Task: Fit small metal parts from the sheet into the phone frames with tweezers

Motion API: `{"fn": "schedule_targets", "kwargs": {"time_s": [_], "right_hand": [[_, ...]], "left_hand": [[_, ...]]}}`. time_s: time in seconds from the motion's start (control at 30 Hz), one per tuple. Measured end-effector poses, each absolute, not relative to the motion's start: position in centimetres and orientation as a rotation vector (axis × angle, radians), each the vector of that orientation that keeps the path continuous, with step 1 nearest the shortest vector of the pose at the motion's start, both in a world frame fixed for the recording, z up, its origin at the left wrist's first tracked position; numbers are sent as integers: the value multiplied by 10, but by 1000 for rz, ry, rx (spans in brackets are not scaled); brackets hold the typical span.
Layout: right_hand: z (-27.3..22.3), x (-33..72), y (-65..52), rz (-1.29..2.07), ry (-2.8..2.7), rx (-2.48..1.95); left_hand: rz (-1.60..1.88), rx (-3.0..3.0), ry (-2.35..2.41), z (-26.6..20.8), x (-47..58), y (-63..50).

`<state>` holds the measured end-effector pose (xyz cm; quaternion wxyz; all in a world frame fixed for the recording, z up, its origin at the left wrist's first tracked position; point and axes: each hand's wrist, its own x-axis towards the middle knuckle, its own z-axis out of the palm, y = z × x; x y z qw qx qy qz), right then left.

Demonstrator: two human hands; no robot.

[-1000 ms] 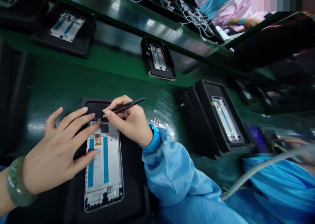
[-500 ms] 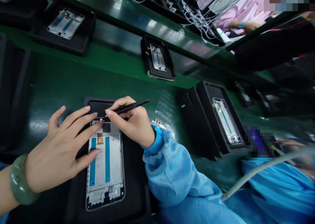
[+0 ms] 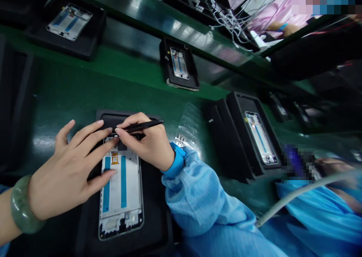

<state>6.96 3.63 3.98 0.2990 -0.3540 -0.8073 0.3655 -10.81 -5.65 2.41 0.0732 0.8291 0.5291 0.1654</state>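
Fingers apart, our left hand (image 3: 65,178) is resting over a flat, silvery metal phone frame (image 3: 115,191), near left in a black rectangular tray (image 3: 155,200); our right hand (image 3: 149,146) is clamping a slim black tool (image 3: 145,125). We're judging the frame light, stiff, fragile: best edge-held.

Left of centre, the tip of the slim black rod-like tool (image 3: 144,126) is hidden at the bare right hand (image 3: 149,146); the bare left hand (image 3: 66,172) covers part of the silver rectangular phone frame (image 3: 115,189). A matte black tray (image 3: 21,12) at upper left and bright blue fabric (image 3: 319,208) at lower right are cut off.
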Motion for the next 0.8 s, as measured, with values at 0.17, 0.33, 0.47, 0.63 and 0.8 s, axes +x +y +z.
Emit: {"fn": "schedule_targets", "kwargs": {"time_s": [0.17,0.33,0.47,0.63,0.8], "right_hand": [[39,67,39,972,-2158,-961],[39,66,38,1012,-2110,-965],[39,69,38,952,-2099,-970],[37,74,42,1122,-1960,-1021],[38,73,40,1078,-2026,-1003]], "left_hand": [[528,2471,1596,25,-108,-56],[527,2496,1581,25,-108,-56],[510,2489,1592,26,-108,-56],[524,2474,1585,27,-109,-56],[514,2463,1584,26,-109,-55]]}}
